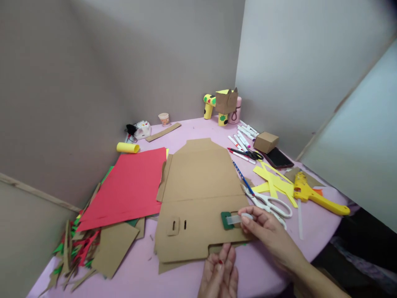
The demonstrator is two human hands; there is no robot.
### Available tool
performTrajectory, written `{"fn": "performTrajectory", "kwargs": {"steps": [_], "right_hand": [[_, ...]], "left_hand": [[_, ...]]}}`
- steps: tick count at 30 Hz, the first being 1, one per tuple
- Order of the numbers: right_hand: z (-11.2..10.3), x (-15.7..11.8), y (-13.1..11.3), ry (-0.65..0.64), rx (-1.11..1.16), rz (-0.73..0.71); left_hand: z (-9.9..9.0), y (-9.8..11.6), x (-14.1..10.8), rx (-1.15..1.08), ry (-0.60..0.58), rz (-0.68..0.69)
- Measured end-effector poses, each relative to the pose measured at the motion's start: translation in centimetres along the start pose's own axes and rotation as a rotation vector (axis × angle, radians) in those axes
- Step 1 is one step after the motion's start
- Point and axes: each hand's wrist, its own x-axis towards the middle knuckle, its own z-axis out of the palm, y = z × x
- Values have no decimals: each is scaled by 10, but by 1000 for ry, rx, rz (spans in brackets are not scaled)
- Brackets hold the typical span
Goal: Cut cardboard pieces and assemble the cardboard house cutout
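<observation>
My right hand (pixel 263 227) pinches a short translucent plastic strip (pixel 233 219) between thumb and fingertips. The strip's free end lies over a small dark green piece (pixel 224 222) on a flattened brown cardboard box (pixel 198 178). Palm up at the box's near edge, beside its notch, is my left hand (pixel 218 271); its fingers are loosely bent and apart, with nothing visible held. A small red spot shows near its thumb tip. On the box's left half are a raised cardboard tab (pixel 173 226) and a dark slot (pixel 185 224).
Red sheets (pixel 130 186) and cardboard scraps (pixel 114 248) lie left. White-handled scissors (pixel 269 205), yellow paper strips (pixel 273 182), a yellow glue gun (pixel 322 200) and a phone (pixel 278 158) are right. Behind stand markers (pixel 243 138) and a cardboard animal figure (pixel 226 102).
</observation>
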Motion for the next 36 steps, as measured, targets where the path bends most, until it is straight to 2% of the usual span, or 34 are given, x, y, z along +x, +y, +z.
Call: {"fn": "performTrajectory", "kwargs": {"steps": [4,9,13,15,18,22,26,30,36], "right_hand": [[-3,-1,-9,-10,12,14],[-9,-2,-18,-73,-68,67],[-13,-3,-20,-130,-101,89],[-14,-5,-22,-165,-118,98],[-18,-8,-23,-234,-117,102],[-29,-10,-21,-304,-170,143],[-33,-11,-20,-307,-276,241],[-22,-14,-20,-311,-241,186],[-6,-20,-20,-233,-444,60]], "left_hand": [[23,4,-1,-164,70,4],[60,20,2,15,252,37],[76,23,8,94,440,70],[76,19,9,100,498,132],[68,12,7,173,468,173],[57,9,-2,417,462,184],[58,15,-14,718,485,159],[61,15,-20,902,510,48],[51,5,-16,937,530,148]]}}
